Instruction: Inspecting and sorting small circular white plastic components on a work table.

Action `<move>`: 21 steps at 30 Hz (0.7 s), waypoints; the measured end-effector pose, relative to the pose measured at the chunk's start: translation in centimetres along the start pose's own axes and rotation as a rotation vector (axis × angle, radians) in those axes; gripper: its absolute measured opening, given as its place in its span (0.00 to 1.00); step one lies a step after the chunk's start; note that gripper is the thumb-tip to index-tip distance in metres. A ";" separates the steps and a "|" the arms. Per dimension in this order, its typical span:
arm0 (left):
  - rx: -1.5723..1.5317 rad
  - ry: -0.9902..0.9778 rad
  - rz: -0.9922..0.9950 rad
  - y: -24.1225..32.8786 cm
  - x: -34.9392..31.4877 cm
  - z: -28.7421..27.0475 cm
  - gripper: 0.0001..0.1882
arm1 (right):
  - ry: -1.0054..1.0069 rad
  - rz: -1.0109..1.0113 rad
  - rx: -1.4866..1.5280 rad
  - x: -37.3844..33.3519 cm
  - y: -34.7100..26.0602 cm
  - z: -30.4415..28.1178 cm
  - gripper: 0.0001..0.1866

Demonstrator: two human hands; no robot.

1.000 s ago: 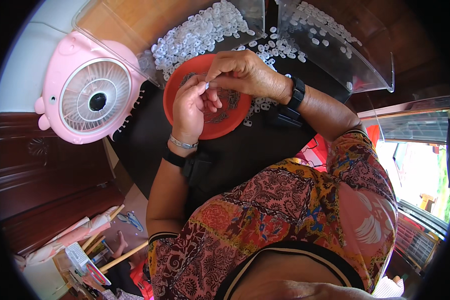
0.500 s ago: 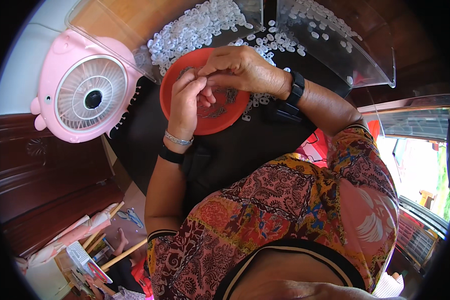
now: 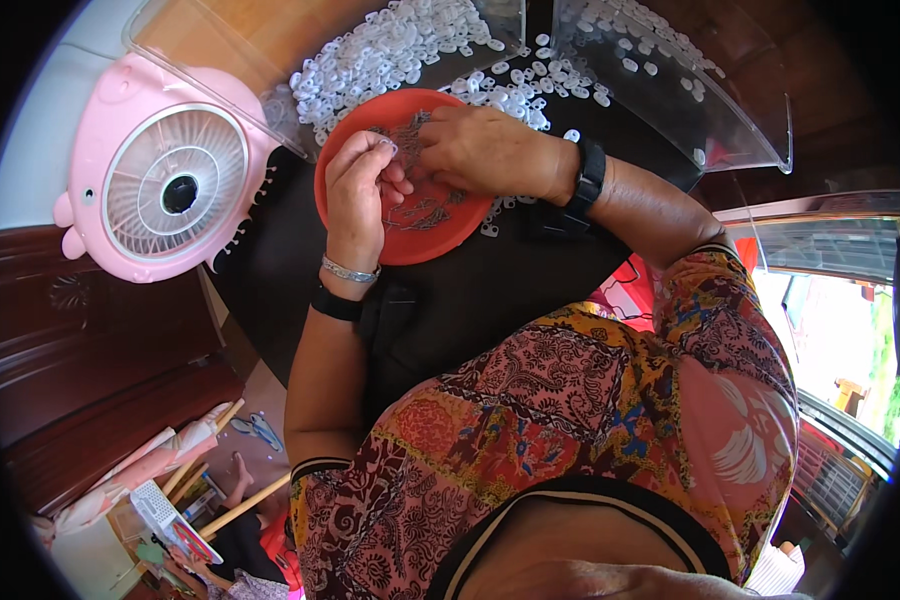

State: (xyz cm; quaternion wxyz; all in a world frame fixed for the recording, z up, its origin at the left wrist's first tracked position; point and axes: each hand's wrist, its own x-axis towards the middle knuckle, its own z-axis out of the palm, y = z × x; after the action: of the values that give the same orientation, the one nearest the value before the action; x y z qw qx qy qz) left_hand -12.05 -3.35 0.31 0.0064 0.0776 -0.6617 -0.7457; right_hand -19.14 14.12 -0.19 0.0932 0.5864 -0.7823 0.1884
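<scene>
My left hand [image 3: 358, 195] is over the left side of a round red plastic bowl [image 3: 450, 250]. Its thumb and forefinger pinch a small white plastic piece [image 3: 388, 147], and the other fingers curl in. Thin grey metal pieces [image 3: 420, 215] lie loose in the bowl. Over the bowl's right side, my right hand [image 3: 495, 150] reaches down with bunched fingers among the metal pieces; its fingertips are hidden. Behind the bowl is a heap of small white oval plastic pieces with holes [image 3: 400, 50].
The bowl stands on a black tabletop [image 3: 470, 310]. A pink fan [image 3: 180, 190] stands at the left. Clear plastic bins, one at the back left and another [image 3: 710, 110] at the back right, flank scattered white pieces. Another person's leg [image 3: 238, 482] shows at the lower left.
My hands were together above the bowl and are now apart. The right hand has dropped into the bowl; the left still pinches, with a white piece now visible.
</scene>
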 end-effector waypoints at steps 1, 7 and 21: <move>-0.016 0.010 -0.005 0.0 0.0 0.0 0.08 | -0.001 -0.001 0.000 0.1 0.0 0.2 0.07; -0.001 0.000 -0.017 0.1 0.0 0.1 0.08 | 0.068 0.001 -0.072 0.2 0.4 0.7 0.06; 0.022 0.006 -0.008 0.0 0.1 0.1 0.08 | 0.006 0.028 -0.081 0.2 -0.2 0.8 0.08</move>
State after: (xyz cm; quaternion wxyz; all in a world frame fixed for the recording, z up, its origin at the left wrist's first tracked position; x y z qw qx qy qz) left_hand -12.14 -3.30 0.33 0.0046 0.0824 -0.6696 -0.7381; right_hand -18.94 13.54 -0.77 0.1167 0.5705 -0.7971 0.1597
